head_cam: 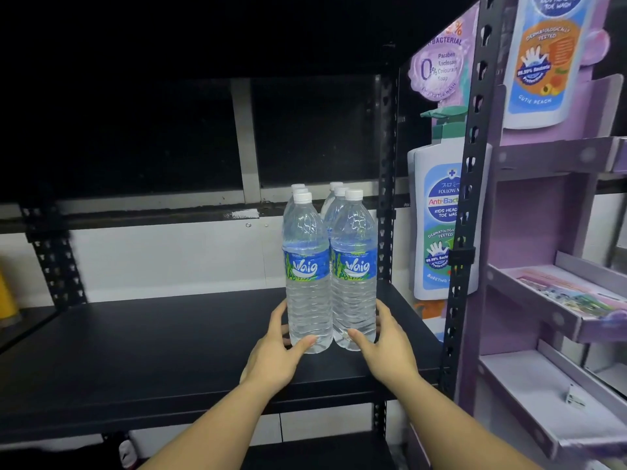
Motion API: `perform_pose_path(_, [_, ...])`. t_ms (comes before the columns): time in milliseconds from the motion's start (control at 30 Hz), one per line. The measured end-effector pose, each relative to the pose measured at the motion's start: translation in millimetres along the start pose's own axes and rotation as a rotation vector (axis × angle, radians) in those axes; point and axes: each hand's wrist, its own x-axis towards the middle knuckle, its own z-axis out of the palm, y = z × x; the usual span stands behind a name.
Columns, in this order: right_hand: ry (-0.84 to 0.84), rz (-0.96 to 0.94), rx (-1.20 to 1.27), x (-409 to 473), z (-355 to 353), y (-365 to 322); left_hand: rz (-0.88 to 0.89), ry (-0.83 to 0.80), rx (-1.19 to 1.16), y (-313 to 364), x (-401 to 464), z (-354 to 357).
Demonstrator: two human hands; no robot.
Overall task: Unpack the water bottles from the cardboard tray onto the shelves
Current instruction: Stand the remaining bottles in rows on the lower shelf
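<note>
Several clear water bottles with white caps and blue labels stand upright in two rows on the black shelf (142,351), towards its right end. My left hand (276,351) grips the base of the front left bottle (307,266), thumb across its front. My right hand (386,347) grips the base of the front right bottle (354,266) the same way. Behind each front bottle stand more bottles (334,189), of which mostly caps show. The cardboard tray is not in view.
A black perforated upright (466,205) frames the shelf on the right. Beyond it stands a purple cardboard display (543,215) with printed wash bottles and small trays. A lower black shelf (319,452) lies beneath. The shelf's left and middle are bare.
</note>
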Motion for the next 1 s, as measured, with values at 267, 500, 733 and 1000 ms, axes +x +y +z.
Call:
perform_pose_path(267, [-0.067, -0.026, 0.031, -1, -7, -2, -0.026, -0.006, -0.03, 1, -2, -3])
perform_pose_path(500, [-0.054, -0.033, 0.034, -15, -12, -20, -0.032, -0.068, -0.007, 1, -13, -12])
perform_pose_path(733, [0.098, -0.215, -0.154, -66, -15, -39, 0.081, -0.025, 0.228, -4, -60, -28])
perform_pose_path(1000, [-0.196, -0.421, -0.227, -142, 41, -60, 0.181, 0.1, 0.401, -58, -145, -74])
